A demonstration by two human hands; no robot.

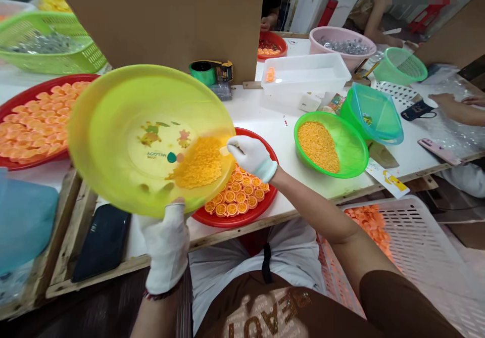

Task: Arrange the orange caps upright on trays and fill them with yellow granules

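A large translucent yellow basin [109, 105] is tilted above the table, with a heap of small orange-yellow pellets [200, 163] gathered at its lower right. My left hand [166, 247], in a white glove with the thumb tip bare, grips the near rim from below. At the right rim, my gloved right hand [252, 156] is closed, its fingertips just inside the basin; a small pale bit at them is unclear. Partly hidden under the basin, a red tray [231, 222] holds round orange pieces [240, 196] with yellow pellets in them.
A green bowl [352, 151] of similar pellets stands to the right. Orange pieces fill a red tray [22, 166] at left, near a dark phone [101, 242]. Behind are a tape roll [202, 73], white bin [306, 73] and cardboard panel [170, 19]. Co-workers' arms show at right.
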